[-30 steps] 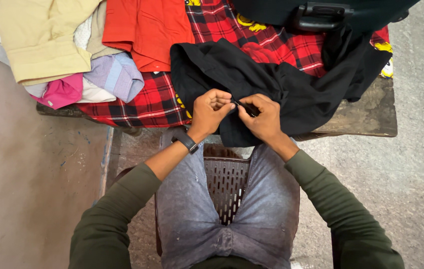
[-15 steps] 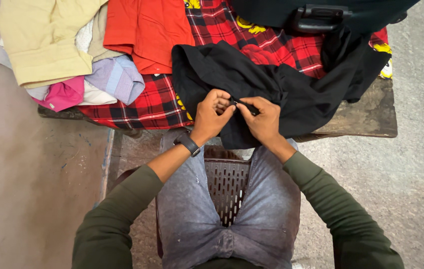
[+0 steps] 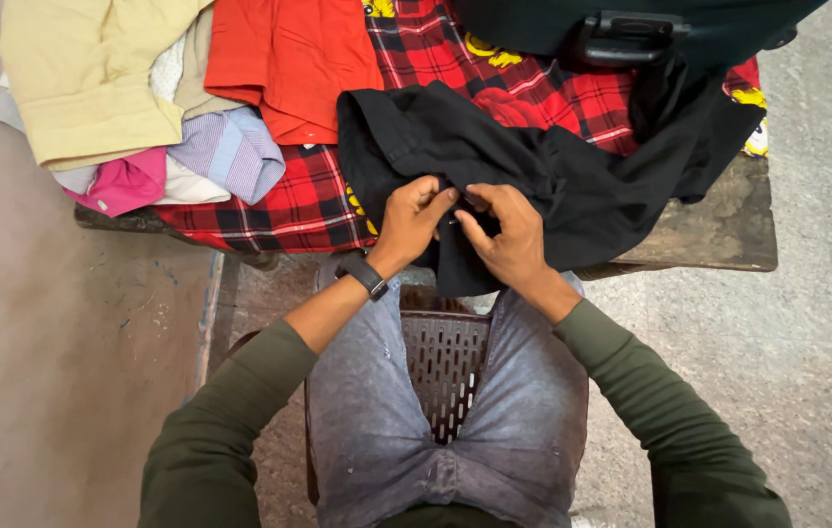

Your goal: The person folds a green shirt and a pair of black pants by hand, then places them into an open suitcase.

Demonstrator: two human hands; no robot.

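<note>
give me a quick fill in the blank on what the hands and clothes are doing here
1. Both hands pinch the edge of a ____ garment.
2. The left hand wears a ____ on its wrist.
3. The garment lies on a red ____ cloth.
4. The orange shirt lies ____ of the beige shirt.

Missing words: black; watch; plaid; right

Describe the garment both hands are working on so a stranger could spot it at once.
Start at the low table covered by a red checked cloth. At its near edge, just ahead of the seated person's knees, lies a crumpled black garment, pinched by the left hand and right hand. It is the only black clothing; the neighbouring pile is cream, orange, pink and striped.
</note>
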